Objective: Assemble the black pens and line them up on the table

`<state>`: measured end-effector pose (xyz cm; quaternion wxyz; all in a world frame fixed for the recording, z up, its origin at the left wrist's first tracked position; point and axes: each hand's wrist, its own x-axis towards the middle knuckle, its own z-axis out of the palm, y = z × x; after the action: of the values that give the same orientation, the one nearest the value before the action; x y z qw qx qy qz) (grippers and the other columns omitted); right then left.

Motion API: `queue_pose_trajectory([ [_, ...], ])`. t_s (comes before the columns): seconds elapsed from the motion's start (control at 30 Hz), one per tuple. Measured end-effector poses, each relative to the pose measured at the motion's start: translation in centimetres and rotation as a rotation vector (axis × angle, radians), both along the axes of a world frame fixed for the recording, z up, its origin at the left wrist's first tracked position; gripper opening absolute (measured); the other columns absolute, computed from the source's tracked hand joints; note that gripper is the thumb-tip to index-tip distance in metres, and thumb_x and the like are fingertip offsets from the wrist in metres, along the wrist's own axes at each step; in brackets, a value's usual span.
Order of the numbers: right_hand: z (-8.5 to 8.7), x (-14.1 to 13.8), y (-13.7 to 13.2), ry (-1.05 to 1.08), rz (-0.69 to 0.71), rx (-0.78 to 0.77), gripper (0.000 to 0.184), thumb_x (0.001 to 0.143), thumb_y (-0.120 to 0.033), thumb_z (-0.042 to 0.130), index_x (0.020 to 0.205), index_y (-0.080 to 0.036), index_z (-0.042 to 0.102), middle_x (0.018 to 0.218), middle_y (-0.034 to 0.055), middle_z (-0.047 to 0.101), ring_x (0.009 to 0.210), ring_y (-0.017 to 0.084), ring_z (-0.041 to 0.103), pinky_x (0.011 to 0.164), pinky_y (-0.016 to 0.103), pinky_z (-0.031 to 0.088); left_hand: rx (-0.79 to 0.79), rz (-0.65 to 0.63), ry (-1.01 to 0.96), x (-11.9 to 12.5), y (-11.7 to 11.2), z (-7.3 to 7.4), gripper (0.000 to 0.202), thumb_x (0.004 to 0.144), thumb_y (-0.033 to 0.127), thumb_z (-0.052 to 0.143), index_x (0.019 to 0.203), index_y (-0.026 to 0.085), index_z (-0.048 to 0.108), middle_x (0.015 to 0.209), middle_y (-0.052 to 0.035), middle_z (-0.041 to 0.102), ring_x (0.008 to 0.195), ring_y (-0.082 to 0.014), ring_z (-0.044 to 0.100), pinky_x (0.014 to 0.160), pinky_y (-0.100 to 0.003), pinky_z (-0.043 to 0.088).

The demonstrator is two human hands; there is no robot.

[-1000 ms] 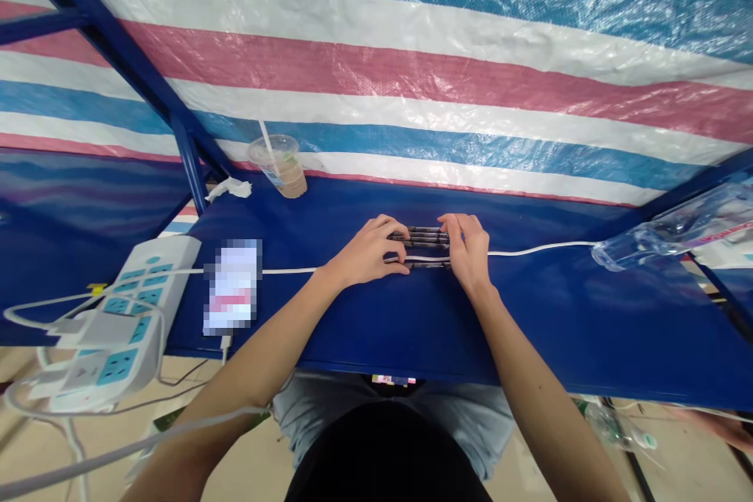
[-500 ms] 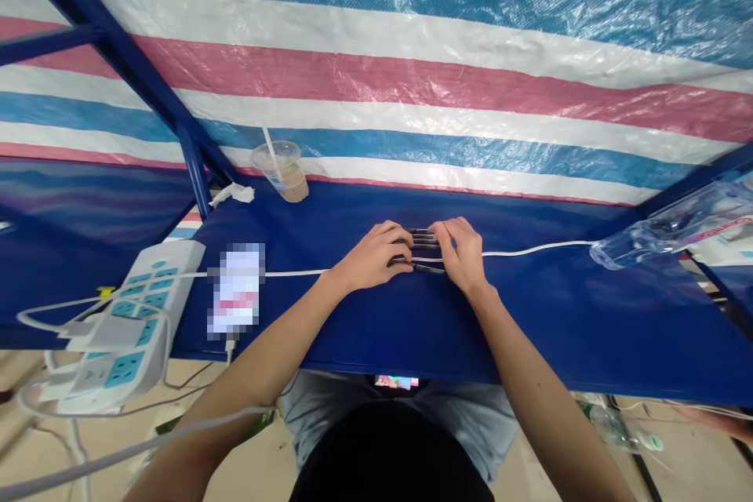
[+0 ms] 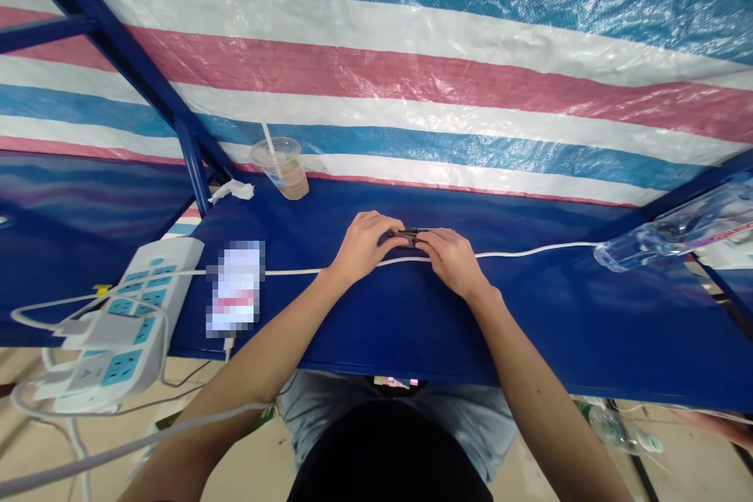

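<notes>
My left hand [image 3: 363, 245] and my right hand [image 3: 449, 261] meet at the middle of a blue table [image 3: 376, 321]. Both have their fingers curled over a small bundle of thin dark sticks [image 3: 410, 235], which lies on the tabletop between them. Only a short dark piece of the bundle shows between the fingertips. A white cable [image 3: 529, 251] runs across the table and passes under both hands.
A plastic cup [image 3: 281, 167] with a straw and a brown drink stands at the back left, beside a crumpled tissue [image 3: 232, 190]. A phone [image 3: 236, 287] lies left of my hands. A white power strip [image 3: 121, 321] overhangs the left edge. A clear plastic bag [image 3: 676, 231] sits right.
My hands have closed in toward each other. The dark sticks, spread in a row before, are now gathered into a tight bundle almost hidden under my fingers.
</notes>
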<state>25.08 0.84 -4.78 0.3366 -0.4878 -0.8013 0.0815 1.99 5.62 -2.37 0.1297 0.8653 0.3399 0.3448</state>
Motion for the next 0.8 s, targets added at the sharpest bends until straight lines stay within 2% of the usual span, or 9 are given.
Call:
queue_pose_trajectory([
  [0.1, -0.15, 0.17, 0.13, -0.050, -0.050, 0.013, 0.043, 0.115, -0.039, 0.036, 0.113, -0.022, 0.076, 0.099, 0.0128, 0.076, 0.089, 0.028, 0.069, 0.084, 0.041, 0.051, -0.004, -0.017, 0.015, -0.13, 0.36, -0.24, 0.020, 0.103, 0.042, 0.071, 0.109, 0.023, 0.075, 0.105, -0.0038, 0.082, 0.100, -0.0227, 0.072, 0.102, -0.042, 0.047],
  [0.23, -0.11, -0.07, 0.05, -0.107, -0.053, 0.046, 0.038, 0.114, -0.040, 0.043, 0.121, -0.022, 0.075, 0.099, 0.0113, 0.075, 0.090, 0.027, 0.068, 0.084, 0.039, 0.050, 0.013, -0.023, 0.009, -0.25, 0.45, -0.40, 0.018, 0.104, 0.039, 0.069, 0.105, 0.023, 0.078, 0.105, -0.0030, 0.083, 0.099, -0.0221, 0.073, 0.101, -0.042, 0.047],
  [0.47, -0.54, -0.52, 0.00, -0.138, -0.096, 0.143, 0.029, 0.113, -0.031, 0.051, 0.108, -0.020, 0.078, 0.099, 0.0093, 0.078, 0.087, 0.023, 0.068, 0.081, 0.033, 0.048, -0.026, 0.005, 0.037, -0.07, 0.22, -0.23, 0.019, 0.106, 0.036, 0.067, 0.096, 0.022, 0.076, 0.095, -0.0011, 0.082, 0.090, -0.0207, 0.072, 0.098, -0.041, 0.044],
  [0.8, -0.79, -0.68, 0.12, -0.126, -0.100, 0.208, 0.029, 0.111, -0.029, 0.054, 0.101, -0.021, 0.079, 0.096, 0.0082, 0.080, 0.083, 0.023, 0.070, 0.077, 0.033, 0.050, -0.055, 0.005, 0.125, -0.02, 0.12, 0.24, 0.021, 0.109, 0.030, 0.059, 0.095, 0.021, 0.072, 0.089, -0.0013, 0.080, 0.086, -0.0203, 0.069, 0.089, -0.039, 0.040],
])
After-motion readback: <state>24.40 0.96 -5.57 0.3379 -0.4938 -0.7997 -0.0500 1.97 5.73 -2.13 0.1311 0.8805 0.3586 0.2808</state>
